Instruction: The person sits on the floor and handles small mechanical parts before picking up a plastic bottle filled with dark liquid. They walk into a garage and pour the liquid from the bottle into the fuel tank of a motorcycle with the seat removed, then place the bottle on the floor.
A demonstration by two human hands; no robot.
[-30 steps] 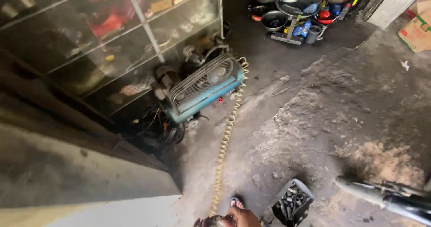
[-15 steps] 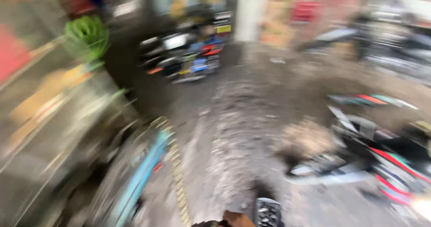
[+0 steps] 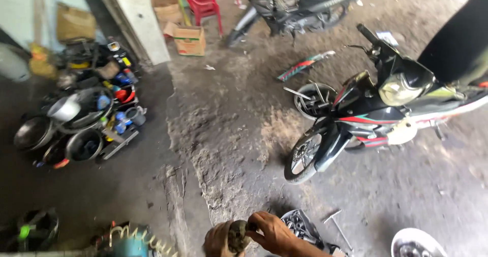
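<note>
At the bottom edge of the head view my left hand (image 3: 217,240) and my right hand (image 3: 274,232) meet around a small dark, grimy round part (image 3: 237,235). The left hand cups it from below and the right hand's fingers close over its top. A dark tray of metal tools (image 3: 300,224) lies on the floor just right of my hands. A black and red motorcycle (image 3: 378,104) stands further right, its front wheel (image 3: 303,158) pointing toward me.
Bowls, pans and bottles (image 3: 84,119) are piled at the left. A second motorcycle (image 3: 295,3), a red plastic chair (image 3: 202,3) and a cardboard box (image 3: 189,39) stand at the back. A coiled yellow hose (image 3: 142,236) lies lower left. A T-handle wrench (image 3: 338,226) rests on the concrete floor.
The view swung right, away from the glass cabinet and blue compressor, to the motorcycles. Both my hands have come into view, closed around the small round part.
</note>
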